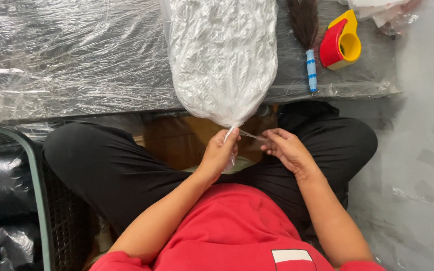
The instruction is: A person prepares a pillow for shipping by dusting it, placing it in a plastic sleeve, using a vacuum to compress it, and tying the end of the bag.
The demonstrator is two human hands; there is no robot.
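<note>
Plastic-wrapped low table [66, 60] carries a clear bag of white material [222, 55], its gathered neck hanging over the near edge. Left hand [220, 150] is closed around that neck. Right hand [286, 148] pinches a thin clear strip [251, 134] stretched from the neck.

The clear bag of white stuff [222, 55] runs off the top edge, so its far end is unseen. The contents are too crumpled to identify. A dark brush [305, 30] at the counter's [76, 60] right end is also cut at the top. The left hand's [219, 150] palm hides the bag's twisted neck. A green-rimmed crate [31, 190] is cut by the left edge.
</note>
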